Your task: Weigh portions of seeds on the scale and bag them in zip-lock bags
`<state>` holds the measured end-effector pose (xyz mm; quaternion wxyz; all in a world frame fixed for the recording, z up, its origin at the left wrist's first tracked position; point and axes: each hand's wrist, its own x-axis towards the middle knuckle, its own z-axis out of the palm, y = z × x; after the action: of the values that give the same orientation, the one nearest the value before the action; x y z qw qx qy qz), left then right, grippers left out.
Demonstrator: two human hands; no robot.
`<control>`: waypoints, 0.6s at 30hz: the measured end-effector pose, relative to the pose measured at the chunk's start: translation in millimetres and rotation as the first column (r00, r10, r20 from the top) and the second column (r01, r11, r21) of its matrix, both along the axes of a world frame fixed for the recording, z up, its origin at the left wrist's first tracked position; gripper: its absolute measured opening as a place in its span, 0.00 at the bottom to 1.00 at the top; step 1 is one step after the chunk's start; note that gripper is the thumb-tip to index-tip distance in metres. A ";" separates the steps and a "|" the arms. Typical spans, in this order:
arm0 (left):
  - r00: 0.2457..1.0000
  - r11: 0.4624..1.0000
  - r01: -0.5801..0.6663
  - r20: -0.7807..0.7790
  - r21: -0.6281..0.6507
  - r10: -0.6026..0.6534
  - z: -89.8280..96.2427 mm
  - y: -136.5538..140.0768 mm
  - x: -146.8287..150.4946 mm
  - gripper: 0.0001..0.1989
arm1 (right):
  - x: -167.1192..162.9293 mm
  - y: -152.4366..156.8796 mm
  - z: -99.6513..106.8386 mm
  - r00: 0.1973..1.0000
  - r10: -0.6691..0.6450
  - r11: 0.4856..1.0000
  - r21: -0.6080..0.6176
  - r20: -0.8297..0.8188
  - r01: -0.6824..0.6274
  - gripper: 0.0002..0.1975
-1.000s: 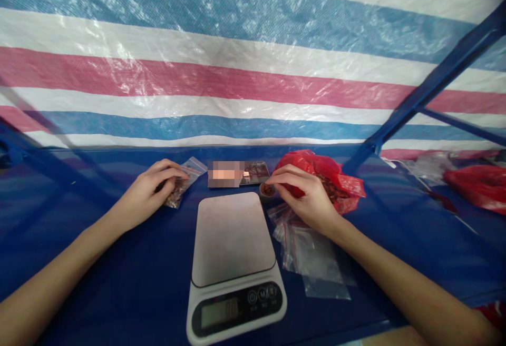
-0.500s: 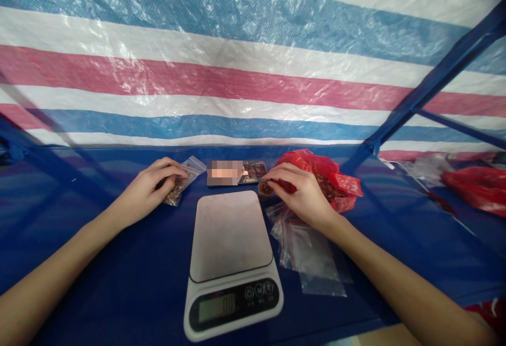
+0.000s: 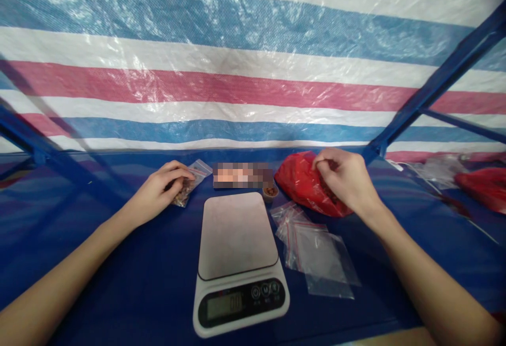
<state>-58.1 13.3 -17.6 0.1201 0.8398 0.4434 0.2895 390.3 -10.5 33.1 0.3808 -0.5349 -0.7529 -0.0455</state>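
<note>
My left hand (image 3: pixel 168 184) is closed on a small clear zip-lock bag (image 3: pixel 203 167) that holds brown bits, left of the scale. At the mouth of a red plastic bag (image 3: pixel 298 180), my right hand (image 3: pixel 342 175) has its fingers curled in; what they grip is hidden. Dark brown pieces show inside that bag. A small round cup (image 3: pixel 270 193) with brown pieces stands between the red bag and the white kitchen scale (image 3: pixel 238 235). The scale's plate carries nothing, and its display (image 3: pixel 223 305) appears to read 0.0.
Several flat clear zip-lock bags (image 3: pixel 320 254) lie overlapping right of the scale. Behind it is a blurred-out flat object (image 3: pixel 241 176). Another red bag (image 3: pixel 484 188) lies far right. A blue metal frame (image 3: pixel 430 88) and striped sheeting (image 3: pixel 237 88) stand behind the blue surface.
My right hand has moved right, from above the small cup to the red bag's mouth. The cup now shows fully. My left hand stays on its bag; the view has shifted slightly.
</note>
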 end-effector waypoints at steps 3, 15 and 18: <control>1.000 1.000 -0.004 -0.002 -0.002 0.004 0.6 -0.4 0.3 0.18 | 17.0 9.1 -6.9 0.981 -0.079 0.986 -0.130 0.178 0.103 0.12; 1.000 1.000 -0.005 0.007 -0.003 0.005 0.2 -1.3 -0.1 0.18 | -42.7 -23.3 -8.4 0.919 0.395 0.913 0.104 0.021 -0.395 0.15; 1.000 1.000 -0.007 0.000 -0.007 0.007 0.5 -1.6 0.1 0.18 | -34.2 -22.0 -4.7 0.947 0.321 0.938 0.147 -0.019 -0.315 0.14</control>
<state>-58.0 11.7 -17.1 0.1222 0.8378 0.4471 0.2884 356.1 -32.5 28.4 0.4361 -0.3786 -0.8160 -0.0255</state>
